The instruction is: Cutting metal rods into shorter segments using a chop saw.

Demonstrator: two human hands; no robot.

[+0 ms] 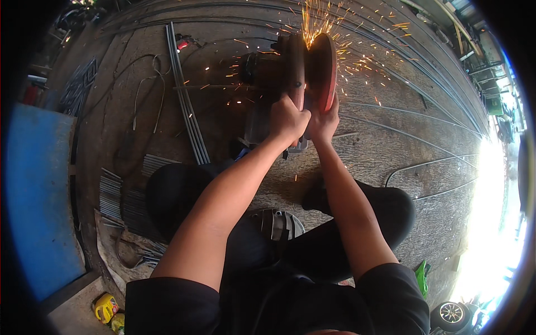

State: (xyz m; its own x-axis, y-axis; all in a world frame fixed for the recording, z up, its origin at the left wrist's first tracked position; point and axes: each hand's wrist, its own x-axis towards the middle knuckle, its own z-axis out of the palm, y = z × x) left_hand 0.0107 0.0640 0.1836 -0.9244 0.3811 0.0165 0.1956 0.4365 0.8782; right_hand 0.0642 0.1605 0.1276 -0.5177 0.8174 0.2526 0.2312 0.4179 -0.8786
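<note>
A chop saw stands on the ground in front of me. My left hand is closed around the near end of its long upright part, which looks like a handle or guard. Just to the right, my right hand grips the lower edge of a round, dark disc-shaped thing with a red rim, held up close beside the saw. I cannot tell what kind of thing it is. Orange sparks spray up and outward from between the two. The cutting point itself is hidden.
Long metal rods lie left of the saw, and more thin rods stretch along the right. Bundles of short rods rest near my left knee. A blue panel stands at far left. A round metal piece sits between my legs.
</note>
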